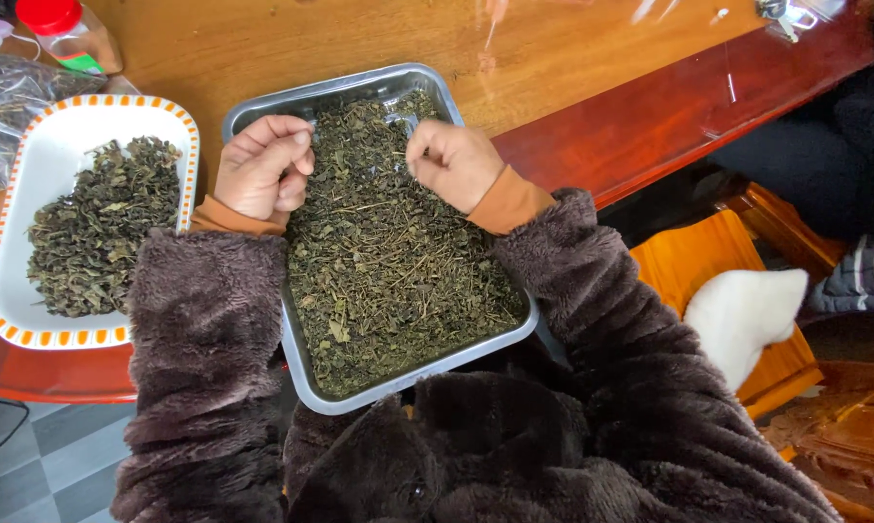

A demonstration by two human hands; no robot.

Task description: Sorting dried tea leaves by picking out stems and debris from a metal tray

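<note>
Dried green-brown leaves and stems [388,252] fill the rectangular steel tray [335,92] on the wooden table [572,58], seen from my head camera. I see my left hand [260,167] curled loosely over the tray's left rim and my right hand [453,163] pinching into the leaves, its contents hidden. Left of the tray, a white orange-trimmed dish [59,131] holds more leaves.
</note>
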